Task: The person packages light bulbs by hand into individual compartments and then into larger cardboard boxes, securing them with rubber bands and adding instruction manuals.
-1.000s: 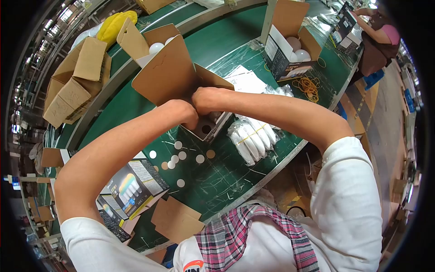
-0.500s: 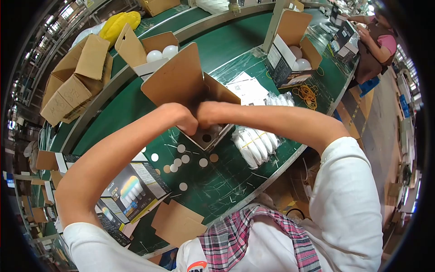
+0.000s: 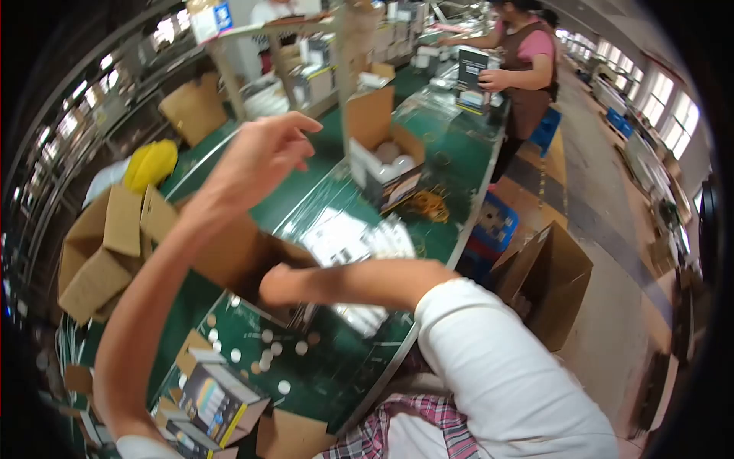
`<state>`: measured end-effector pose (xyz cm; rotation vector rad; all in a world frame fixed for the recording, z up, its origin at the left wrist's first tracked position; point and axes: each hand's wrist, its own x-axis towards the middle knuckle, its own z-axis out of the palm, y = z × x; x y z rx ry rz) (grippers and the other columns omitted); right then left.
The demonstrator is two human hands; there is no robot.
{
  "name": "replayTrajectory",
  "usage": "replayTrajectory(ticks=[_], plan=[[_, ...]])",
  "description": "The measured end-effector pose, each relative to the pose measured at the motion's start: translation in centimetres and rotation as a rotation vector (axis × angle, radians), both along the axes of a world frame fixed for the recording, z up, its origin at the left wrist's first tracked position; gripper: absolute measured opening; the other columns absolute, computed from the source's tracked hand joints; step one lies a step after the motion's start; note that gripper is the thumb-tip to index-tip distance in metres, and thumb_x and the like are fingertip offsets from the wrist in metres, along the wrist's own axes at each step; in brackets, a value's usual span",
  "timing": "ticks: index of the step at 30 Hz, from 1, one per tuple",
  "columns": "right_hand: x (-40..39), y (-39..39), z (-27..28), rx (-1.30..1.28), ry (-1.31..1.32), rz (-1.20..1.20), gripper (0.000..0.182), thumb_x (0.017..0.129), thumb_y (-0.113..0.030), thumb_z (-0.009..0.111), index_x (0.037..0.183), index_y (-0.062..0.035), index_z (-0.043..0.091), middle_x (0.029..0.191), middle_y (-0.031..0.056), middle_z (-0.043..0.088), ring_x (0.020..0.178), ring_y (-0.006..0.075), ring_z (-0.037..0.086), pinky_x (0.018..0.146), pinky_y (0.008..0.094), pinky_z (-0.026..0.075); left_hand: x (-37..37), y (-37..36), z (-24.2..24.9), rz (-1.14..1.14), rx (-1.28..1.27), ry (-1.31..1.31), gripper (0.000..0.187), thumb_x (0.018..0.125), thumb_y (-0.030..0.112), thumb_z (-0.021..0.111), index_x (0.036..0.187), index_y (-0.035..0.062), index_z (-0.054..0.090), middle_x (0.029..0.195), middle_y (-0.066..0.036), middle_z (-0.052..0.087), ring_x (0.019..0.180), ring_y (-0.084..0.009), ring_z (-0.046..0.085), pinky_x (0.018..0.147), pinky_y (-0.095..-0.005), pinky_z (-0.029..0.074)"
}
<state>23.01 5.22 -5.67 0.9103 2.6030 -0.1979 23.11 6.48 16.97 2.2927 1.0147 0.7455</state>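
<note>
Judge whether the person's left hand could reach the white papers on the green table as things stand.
Probably yes: the left hand is raised, seemingly empty, and the white papers lie largely uncovered on the green table, with nothing visibly between.

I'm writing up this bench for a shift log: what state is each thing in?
left hand: raised, fingers loosely bent, nothing visible in it
right hand: at the near box, fingertips hidden, grip unclear
near box: open
far box: open, round white globes inside
left brown carton: open, flaps spread
floor carton: open
white discs: scattered, loose
</note>
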Motion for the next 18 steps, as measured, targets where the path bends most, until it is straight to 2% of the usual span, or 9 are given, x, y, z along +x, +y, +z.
replayTrajectory(ticks=[2, 3, 5, 8, 12, 14, 15, 17, 18], plan=[[1.2, -1.1, 1.0, 0.171, 0.032, 0.126, 0.02, 0.077, -0.019, 0.065, 0.091, -0.0081, 0.074, 0.094, 0.0107, 0.07, 0.091, 0.0293, 0.066, 0.065, 0.0416, 0.051, 5.1, 4.9, -2.5, 0.127, 0.124, 0.159, 0.044, 0.088, 0.022, 0.061, 0.121, -0.0043, 0.051, 0.095, -0.014, 0.064, 0.079, -0.0186, 0.063, 0.069, -0.0304, 0.05], [0.0, -0.7, -0.5, 0.236, 0.075, -0.016, 0.021, 0.078, -0.019, 0.063, 0.092, -0.0068, 0.073, 0.094, 0.0112, 0.07, 0.088, 0.0269, 0.066, 0.064, 0.0412, 0.051, 7.4, 7.4, -3.7, 0.225, 0.112, 0.221, 0.061, 0.08, 0.033, 0.065, 0.116, -0.0131, 0.048, 0.104, -0.029, 0.061, 0.1, -0.0372, 0.061, 0.088, -0.042, 0.048], [2.3, -1.9, 4.2, 0.005, 0.264, -0.031, 0.028, 0.083, -0.026, 0.059, 0.096, -0.0046, 0.071, 0.09, 0.0141, 0.07, 0.087, 0.0306, 0.067, 0.079, 0.0508, 0.048, 11.1, 11.6, -6.0, 0.32, 0.009, 0.253, 0.082, 0.073, 0.048, 0.068, 0.122, -0.013, 0.043, 0.125, -0.032, 0.047, 0.114, -0.042, 0.052, 0.095, -0.0434, 0.045], [8.1, -3.7, 4.9, 0.143, 0.794, 0.311, 0.024, 0.083, -0.029, 0.059, 0.077, -0.006, 0.062, 0.071, 0.0097, 0.064, 0.066, 0.0238, 0.063, 0.066, 0.0369, 0.046, 13.5, 14.9, -7.3, 0.397, 0.012, 0.211, 0.083, 0.072, 0.048, 0.069, 0.122, -0.0121, 0.043, 0.124, -0.03, 0.049, 0.113, -0.0419, 0.053, 0.094, -0.0433, 0.045], [11.8, -4.9, 3.5, 0.237, 0.699, 0.507, 0.041, 0.072, -0.05, 0.066, 0.075, -0.011, 0.056, 0.073, 0.0024, 0.056, 0.078, 0.0195, 0.059, 0.075, 0.0323, 0.04, 10.4, 16.2, -4.4, 0.317, 0.117, 0.232, 0.072, 0.071, 0.047, 0.07, 0.11, -0.0109, 0.053, 0.107, -0.03, 0.06, 0.104, -0.0395, 0.059, 0.087, -0.0442, 0.048], [11.1, -4.9, 1.1, 0.474, 0.796, 0.497, 0.015, 0.073, -0.027, 0.061, 0.075, -0.0127, 0.057, 0.075, 0.0001, 0.055, 0.075, 0.0167, 0.058, 0.063, 0.0289, 0.043, 7.2, 16.9, -2.3, 0.329, 0.207, 0.245, 0.062, 0.072, 0.043, 0.07, 0.104, -0.0094, 0.057, 0.1, -0.028, 0.063, 0.097, -0.0371, 0.063, 0.084, -0.0428, 0.05], [10.8, -4.6, 1.0, 0.359, 0.847, 0.49, 0.005, 0.073, -0.018, 0.056, 0.075, -0.0142, 0.058, 0.075, 0.0008, 0.055, 0.077, 0.0173, 0.059, 0.058, 0.0296, 0.046, 5.1, 17.3, -1.9, 0.316, 0.262, 0.228, 0.058, 0.073, 0.041, 0.069, 0.102, -0.0084, 0.058, 0.098, -0.026, 0.065, 0.094, -0.0355, 0.064, 0.082, -0.0413, 0.051], [9.8, -3.9, 1.4, 0.22, 0.727, 0.498, 0.005, 0.075, -0.017, 0.056, 0.077, -0.0135, 0.058, 0.076, 0.0025, 0.057, 0.079, 0.0199, 0.06, 0.06, 0.0323, 0.049, 1.3, 12.9, 2.3, 0.336, 0.235, 0.268, 0.053, 0.076, 0.036, 0.068, 0.106, -0.0069, 0.059, 0.094, -0.022, 0.067, 0.087, -0.0297, 0.067, 0.08, -0.0385, 0.052], [9.6, -3.6, 2.3, 0.212, 0.745, 0.513, 0.007, 0.074, -0.017, 0.058, 0.079, -0.0124, 0.06, 0.077, 0.004, 0.06, 0.081, 0.0213, 0.062, 0.062, 0.0335, 0.051, -0.9, 11.0, 2.9, 0.337, 0.414, 0.198, 0.051, 0.079, 0.033, 0.065, 0.113, -0.0051, 0.059, 0.09, -0.02, 0.069, 0.081, -0.0245, 0.068, 0.079, -0.0357, 0.053]])
